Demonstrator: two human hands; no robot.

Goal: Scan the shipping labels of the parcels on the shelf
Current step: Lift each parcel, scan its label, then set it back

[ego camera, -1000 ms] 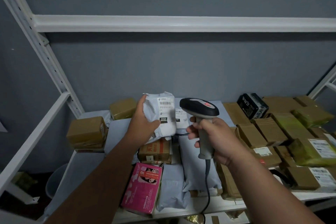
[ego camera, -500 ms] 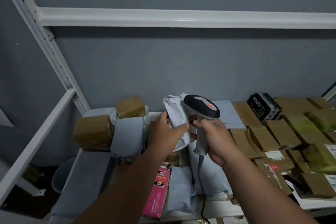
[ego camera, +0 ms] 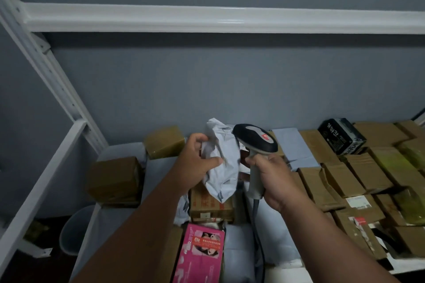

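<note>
Head view: left hand [ego camera: 197, 163] grips a crumpled white plastic mailer bag [ego camera: 222, 163], held up over the back-middle of the white metal shelf [ego camera: 400, 264], above a brown cardboard box w/ red print [ego camera: 210, 207]. Right hand [ego camera: 271, 179] is wrapped round the handle of a grey-and-black corded barcode scanner [ego camera: 254, 140], head just beside the bag. Label isn't visible from here, so prob. faces away. To do it well: turn the bag till the label faces the scanner window, flatten wrinkles w/ the thumb, hold steady, then trigger.
</note>
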